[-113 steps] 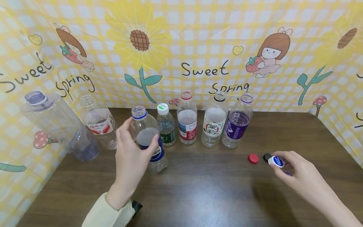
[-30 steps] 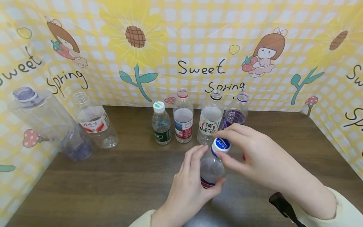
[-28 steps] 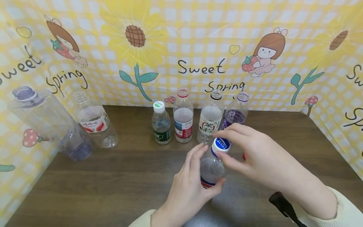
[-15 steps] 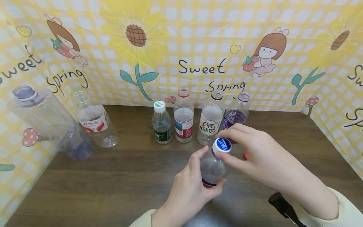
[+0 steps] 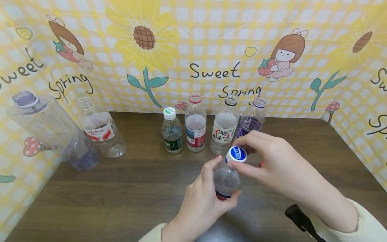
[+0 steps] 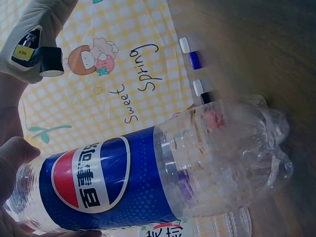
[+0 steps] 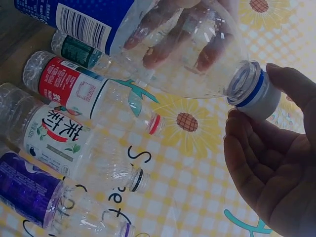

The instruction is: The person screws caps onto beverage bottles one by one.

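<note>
My left hand (image 5: 201, 198) grips a clear plastic bottle (image 5: 225, 179), fingers on one side and thumb on the other. A blue Pepsi label (image 6: 108, 173) wraps it, plain in the left wrist view. On its neck sits a white cap (image 5: 237, 154) with a blue printed top. My right hand (image 5: 281, 168) pinches this cap between thumb and fingers. From the right wrist view, the cap (image 7: 261, 101) covers the mouth just above the blue neck ring (image 7: 251, 89). The bottle's lower part is hidden behind my left hand in the head view.
Behind stand a small white-capped bottle (image 5: 172, 136) and uncapped bottles with red (image 5: 196, 131), black (image 5: 224, 132) and purple (image 5: 251, 124) neck rings. At left are a labelled bottle (image 5: 102, 131) and a large purplish one (image 5: 57, 127). Loose caps include a blue one (image 6: 195, 60).
From the left side, my left hand has brought the bottle to the middle front. My right hand has carried the white cap onto its neck; the printed top has turned during the last second.
</note>
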A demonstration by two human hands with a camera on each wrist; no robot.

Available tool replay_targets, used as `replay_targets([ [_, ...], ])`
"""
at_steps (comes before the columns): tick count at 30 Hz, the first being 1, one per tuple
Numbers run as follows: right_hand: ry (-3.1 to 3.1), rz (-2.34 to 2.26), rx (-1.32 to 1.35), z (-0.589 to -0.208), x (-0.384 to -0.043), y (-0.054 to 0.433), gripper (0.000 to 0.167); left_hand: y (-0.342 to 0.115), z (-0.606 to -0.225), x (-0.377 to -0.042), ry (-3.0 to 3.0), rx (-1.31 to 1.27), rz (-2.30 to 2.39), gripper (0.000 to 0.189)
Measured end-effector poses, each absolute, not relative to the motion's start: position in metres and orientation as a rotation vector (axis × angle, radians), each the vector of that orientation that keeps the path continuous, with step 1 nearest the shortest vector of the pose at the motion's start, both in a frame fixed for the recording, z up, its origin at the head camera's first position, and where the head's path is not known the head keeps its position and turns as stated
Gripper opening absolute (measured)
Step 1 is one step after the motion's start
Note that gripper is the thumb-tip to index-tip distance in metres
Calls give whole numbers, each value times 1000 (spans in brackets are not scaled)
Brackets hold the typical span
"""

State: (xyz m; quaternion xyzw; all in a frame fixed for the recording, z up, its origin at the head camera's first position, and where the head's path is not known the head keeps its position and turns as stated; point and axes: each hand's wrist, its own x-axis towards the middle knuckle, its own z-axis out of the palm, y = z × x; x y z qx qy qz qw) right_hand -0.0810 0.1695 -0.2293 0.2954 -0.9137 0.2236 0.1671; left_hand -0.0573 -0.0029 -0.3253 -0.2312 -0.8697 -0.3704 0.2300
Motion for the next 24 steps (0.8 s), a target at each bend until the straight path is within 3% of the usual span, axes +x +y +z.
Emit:
replay_targets([
  [5, -2632, 634, 822, -222, -77, 165, 29, -3, -326, -57, -2386, -641, -1022, 83],
  [13, -2686, 528, 1022, -215, -78, 177, 54, -4, -324, -57, -2402, -666, -1053, 81],
  [24, -2612, 568, 1250, -212, -82, 181, 51, -5, -322, -57, -2461, -667, -1062, 79],
])
